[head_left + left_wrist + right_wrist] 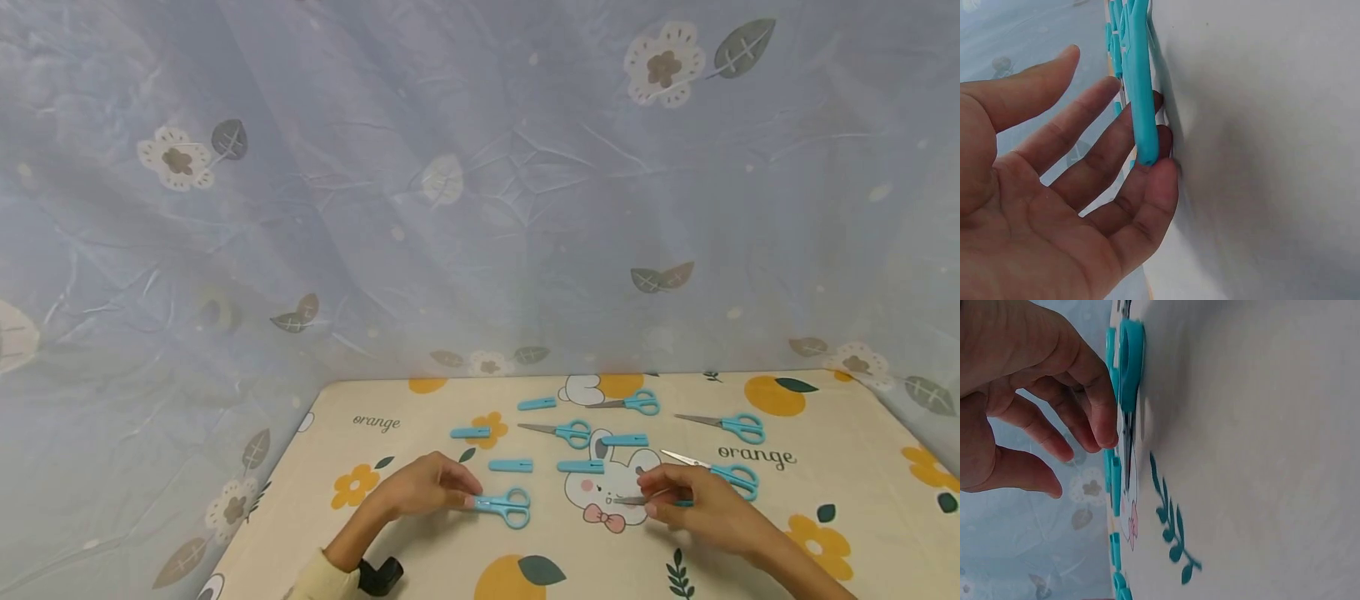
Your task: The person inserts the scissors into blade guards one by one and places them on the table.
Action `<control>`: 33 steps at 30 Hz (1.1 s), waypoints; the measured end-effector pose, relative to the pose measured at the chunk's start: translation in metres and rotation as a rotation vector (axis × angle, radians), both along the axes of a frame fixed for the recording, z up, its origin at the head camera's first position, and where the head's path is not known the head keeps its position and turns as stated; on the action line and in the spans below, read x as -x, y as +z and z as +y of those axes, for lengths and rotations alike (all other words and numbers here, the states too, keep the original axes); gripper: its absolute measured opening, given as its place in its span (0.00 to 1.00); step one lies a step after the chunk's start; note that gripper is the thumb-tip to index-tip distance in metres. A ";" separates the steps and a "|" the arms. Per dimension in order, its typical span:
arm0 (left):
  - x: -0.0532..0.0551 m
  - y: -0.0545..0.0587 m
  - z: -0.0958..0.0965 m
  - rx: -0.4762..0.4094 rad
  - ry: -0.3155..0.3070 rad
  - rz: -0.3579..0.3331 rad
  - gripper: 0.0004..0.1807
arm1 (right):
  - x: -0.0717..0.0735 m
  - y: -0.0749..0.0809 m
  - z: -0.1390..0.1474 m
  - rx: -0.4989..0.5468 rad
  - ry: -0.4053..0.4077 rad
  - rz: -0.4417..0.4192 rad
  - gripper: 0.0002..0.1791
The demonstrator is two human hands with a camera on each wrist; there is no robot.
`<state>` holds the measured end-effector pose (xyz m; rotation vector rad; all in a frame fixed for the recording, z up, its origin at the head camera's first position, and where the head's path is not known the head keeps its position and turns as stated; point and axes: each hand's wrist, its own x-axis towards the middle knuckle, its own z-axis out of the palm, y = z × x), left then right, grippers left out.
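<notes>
Blue-handled scissors with a blue cover on their blades lie on the cloth beside my left hand. In the left wrist view, my fingers rest around the end of the cover, while the thumb stands well apart from it. My right hand is over uncovered scissors; their blades point left and the hand partly hides the handles. The right wrist view shows the fingertips right beside these scissors, thumb and fingers spread apart.
More uncovered scissors lie farther back and to the right, among them a pair just behind my right hand. Several loose blue blade covers are scattered between the hands and beyond. A patterned cloth covers the table; a curtain hangs behind.
</notes>
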<state>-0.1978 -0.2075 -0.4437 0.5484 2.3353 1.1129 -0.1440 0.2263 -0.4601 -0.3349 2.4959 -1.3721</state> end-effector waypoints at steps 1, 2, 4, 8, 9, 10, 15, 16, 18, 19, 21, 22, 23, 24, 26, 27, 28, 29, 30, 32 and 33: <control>0.000 0.000 -0.001 0.000 -0.002 -0.003 0.09 | 0.000 0.000 0.002 -0.020 -0.009 0.003 0.23; 0.000 0.001 -0.001 0.001 -0.004 -0.005 0.09 | 0.000 0.000 0.005 -0.042 -0.023 0.008 0.23; 0.000 0.001 -0.003 0.004 -0.011 0.000 0.10 | -0.001 0.000 0.010 -0.071 -0.040 0.021 0.23; 0.003 0.001 -0.005 0.010 -0.023 0.026 0.12 | -0.001 0.000 0.018 -0.128 -0.078 0.057 0.23; 0.004 0.001 -0.005 0.011 -0.026 0.036 0.13 | 0.000 0.000 0.020 -0.139 -0.085 0.065 0.24; 0.005 0.001 -0.005 0.012 -0.025 0.045 0.14 | 0.000 0.000 0.021 -0.151 -0.096 0.069 0.24; 0.009 0.000 -0.002 0.024 -0.024 0.128 0.18 | -0.001 -0.001 0.027 -0.181 -0.119 0.096 0.26; 0.010 0.000 -0.001 0.028 -0.027 0.154 0.18 | -0.001 -0.001 0.028 -0.189 -0.125 0.102 0.27; 0.013 -0.002 0.002 0.035 -0.033 0.206 0.20 | -0.001 -0.001 0.031 -0.206 -0.133 0.118 0.28; 0.014 -0.002 0.003 0.039 -0.036 0.231 0.20 | -0.001 0.000 0.032 -0.212 -0.135 0.126 0.29; 0.017 -0.004 0.005 0.054 -0.037 0.274 0.22 | 0.000 0.000 0.033 -0.229 -0.142 0.134 0.30; 0.018 -0.004 0.006 0.060 -0.033 0.285 0.23 | 0.001 0.000 0.034 -0.236 -0.138 0.137 0.30; 0.019 -0.004 0.007 0.065 -0.028 0.295 0.23 | 0.001 0.000 0.034 -0.242 -0.133 0.141 0.30; 0.020 -0.004 0.008 0.073 -0.023 0.305 0.24 | 0.002 0.000 0.035 -0.247 -0.127 0.146 0.30; 0.021 -0.004 0.010 0.080 -0.015 0.322 0.24 | 0.003 -0.001 0.035 -0.257 -0.118 0.153 0.31; 0.021 -0.004 0.011 0.081 -0.011 0.328 0.24 | 0.004 -0.002 0.035 -0.260 -0.112 0.156 0.31; 0.021 -0.004 0.013 0.083 -0.006 0.334 0.24 | 0.004 -0.002 0.036 -0.260 -0.101 0.166 0.31; 0.021 -0.004 0.014 0.087 0.000 0.343 0.24 | 0.004 -0.002 0.036 -0.263 -0.094 0.176 0.31; 0.021 -0.004 0.016 0.094 0.004 0.352 0.24 | 0.004 -0.003 0.037 -0.265 -0.085 0.186 0.31; 0.021 -0.003 0.020 0.103 0.008 0.365 0.24 | 0.006 -0.003 0.038 -0.272 -0.060 0.203 0.31; 0.021 -0.003 0.022 0.109 0.010 0.367 0.24 | 0.007 -0.003 0.038 -0.278 -0.048 0.213 0.31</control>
